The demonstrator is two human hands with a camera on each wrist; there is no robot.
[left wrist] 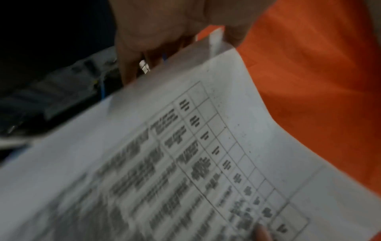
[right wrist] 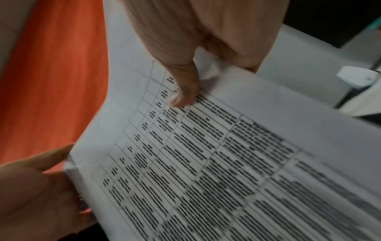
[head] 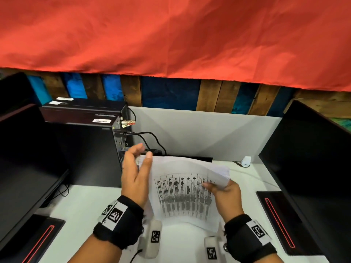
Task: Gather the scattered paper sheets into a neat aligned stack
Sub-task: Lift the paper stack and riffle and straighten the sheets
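Note:
A bundle of white paper sheets [head: 182,190] with a printed table on top is held bowed upward above the white desk [head: 85,205]. My left hand [head: 137,173] lies with straight fingers and palm against the bundle's left edge, thumb resting by the top corner. The left wrist view shows the paper sheets [left wrist: 185,163] running up into that left hand [left wrist: 164,24]. My right hand [head: 226,190] pinches the right edge, thumb on the top sheet and fingers underneath. In the right wrist view the right hand [right wrist: 185,48] presses its thumb on the printed paper sheets [right wrist: 206,163].
A black computer tower [head: 85,149] with cables [head: 150,137] stands just left of the hands. Dark monitors flank the desk at left [head: 24,158] and right [head: 313,168]. A small white adapter [head: 246,161] lies at the back right. Red cloth [head: 171,35] hangs above.

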